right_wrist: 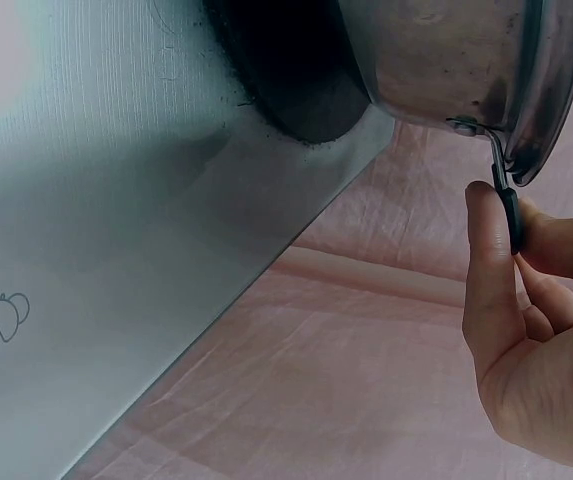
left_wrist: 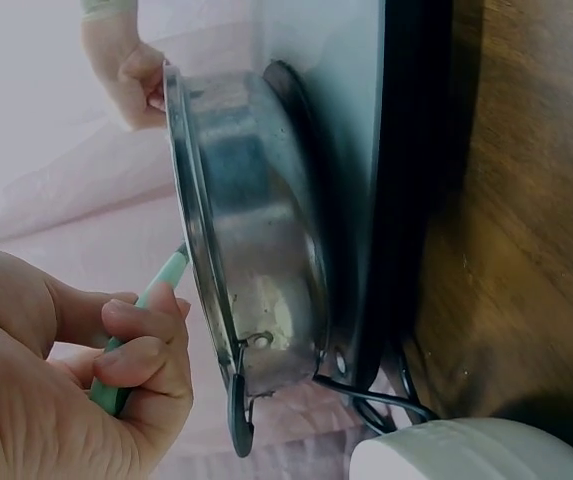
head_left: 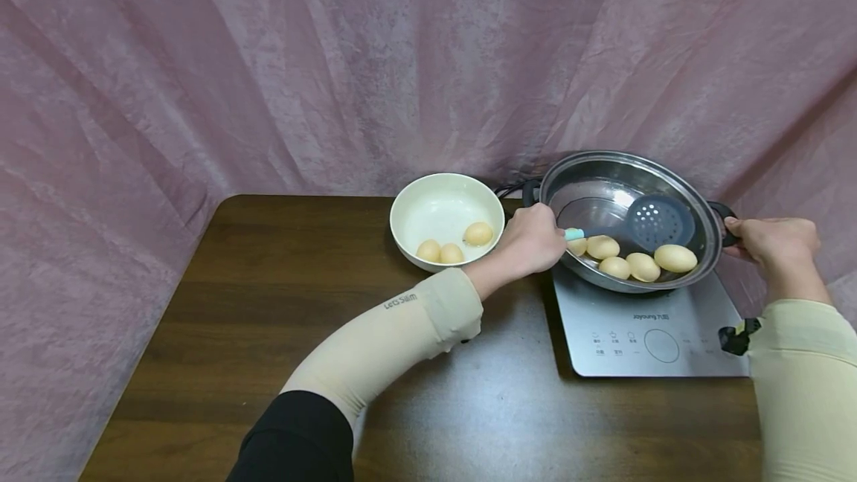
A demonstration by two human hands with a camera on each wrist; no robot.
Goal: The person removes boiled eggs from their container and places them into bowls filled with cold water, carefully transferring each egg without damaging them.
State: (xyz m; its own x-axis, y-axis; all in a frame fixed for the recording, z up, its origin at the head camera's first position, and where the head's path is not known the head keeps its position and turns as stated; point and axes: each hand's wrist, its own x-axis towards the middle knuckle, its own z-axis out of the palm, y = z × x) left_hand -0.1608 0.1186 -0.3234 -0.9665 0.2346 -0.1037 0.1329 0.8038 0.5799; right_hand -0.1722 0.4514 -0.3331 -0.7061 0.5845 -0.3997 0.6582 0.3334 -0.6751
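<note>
My left hand grips the pale green handle of a slotted spoon at the pot's left rim. The spoon's grey perforated head lies inside the steel pot. Several smooth yellow potatoes are gathered along the near side of the pot. On the right, my right hand pinches the pot's black side handle between thumb and fingers. Left of the pot, a pale bowl holds 3 more potatoes; my left forearm passes close to its near rim.
Under the pot is a silver induction cooker with printed controls on its front. A black cord runs between cooker and bowl. The brown wooden table meets a pink curtain at the back.
</note>
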